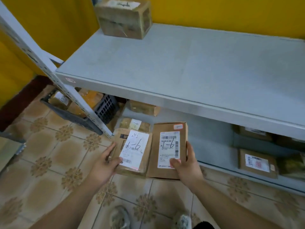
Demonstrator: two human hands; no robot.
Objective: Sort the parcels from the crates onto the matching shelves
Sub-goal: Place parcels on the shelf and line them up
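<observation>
Abreast, two parcels (134, 150) (168, 149) before shelf edge (181, 98)

The left grip (105, 164) and the right grip (186, 164) are shown bare, as are the forearms (231, 204) behind them. Two shoes are worn, the left shoe (119, 218) and the right shoe (184, 220), knitted in pale grey-white flecked with darker thread (the weave is blurred). Black clothing (203, 225) is glimpsed just beside the right shoe.
</observation>
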